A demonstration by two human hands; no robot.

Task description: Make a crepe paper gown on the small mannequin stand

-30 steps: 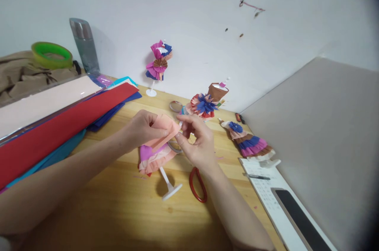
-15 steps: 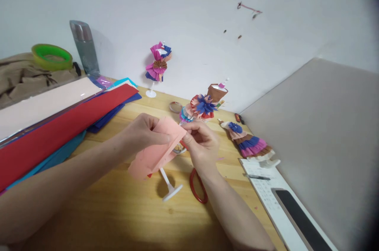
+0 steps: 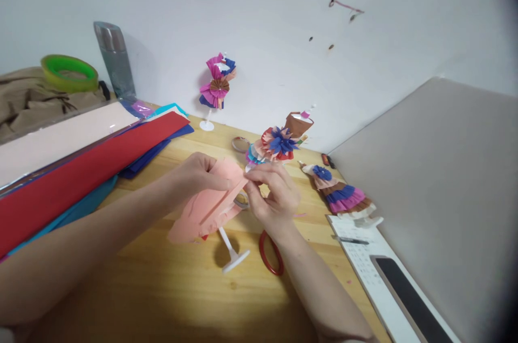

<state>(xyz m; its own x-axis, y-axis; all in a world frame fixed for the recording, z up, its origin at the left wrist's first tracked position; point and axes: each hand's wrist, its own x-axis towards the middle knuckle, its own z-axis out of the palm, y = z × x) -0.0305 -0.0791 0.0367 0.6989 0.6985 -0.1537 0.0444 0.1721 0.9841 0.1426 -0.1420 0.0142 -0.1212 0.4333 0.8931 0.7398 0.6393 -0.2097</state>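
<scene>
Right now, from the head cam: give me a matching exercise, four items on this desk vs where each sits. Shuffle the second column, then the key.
1. pink paper strip
2. red scissors
3. green tape roll
4. phone

A. far left, on brown cloth
B. held between left hand and right hand
C. near right, on a white sheet
D. flat on the wood below the right wrist

Pairs: 1-B, 2-D, 3-A, 4-C

No text is legible; the calendar [image 3: 364,256] print seems too small.
</scene>
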